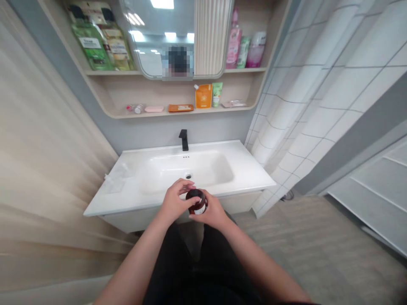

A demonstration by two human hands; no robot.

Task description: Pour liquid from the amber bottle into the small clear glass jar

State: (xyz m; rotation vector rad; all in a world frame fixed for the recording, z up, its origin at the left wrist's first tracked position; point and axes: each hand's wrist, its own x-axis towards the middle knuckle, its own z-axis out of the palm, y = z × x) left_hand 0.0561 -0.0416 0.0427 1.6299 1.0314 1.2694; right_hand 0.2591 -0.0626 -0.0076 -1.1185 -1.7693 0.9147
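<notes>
A small dark brown bottle (197, 201) with a white label sits between my two hands, just above the front edge of the white washbasin (190, 167). My right hand (211, 211) wraps its side and lower part. My left hand (175, 201) is curled over from the left, with its fingertips on the bottle's top. The hands hide most of the label and any cap. The drain lies just beyond my left fingers.
A black faucet (183, 140) stands at the basin's back. Above it, a wooden shelf unit (178, 112) holds toiletries around a mirror (149, 51). A tiled wall or curtain (305, 118) is on the right, a beige wall (47, 148) on the left.
</notes>
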